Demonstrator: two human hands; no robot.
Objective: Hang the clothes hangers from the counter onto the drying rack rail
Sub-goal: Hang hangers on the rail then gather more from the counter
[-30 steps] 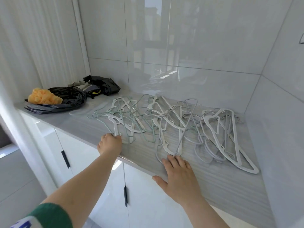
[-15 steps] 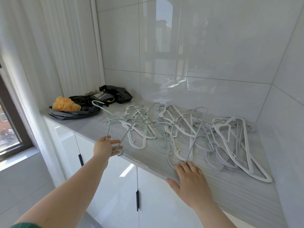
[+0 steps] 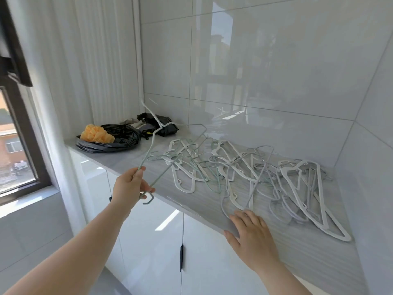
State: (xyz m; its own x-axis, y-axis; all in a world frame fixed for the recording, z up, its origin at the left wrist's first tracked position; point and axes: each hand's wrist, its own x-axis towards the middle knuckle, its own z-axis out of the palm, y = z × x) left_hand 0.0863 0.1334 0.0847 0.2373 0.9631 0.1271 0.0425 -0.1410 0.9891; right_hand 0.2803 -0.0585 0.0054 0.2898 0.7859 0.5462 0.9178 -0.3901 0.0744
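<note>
Here, left hand (image 3: 129, 188) grips a green hanger (image 3: 145, 151), right hand (image 3: 253, 237) flat on counter (image 3: 200, 201), orange bundle (image 3: 95, 134) atop black bag (image 3: 124, 140)

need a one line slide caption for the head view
Left hand holds hangers raised above the counter; right hand rests flat on its edge beside the tangled pile.
</note>
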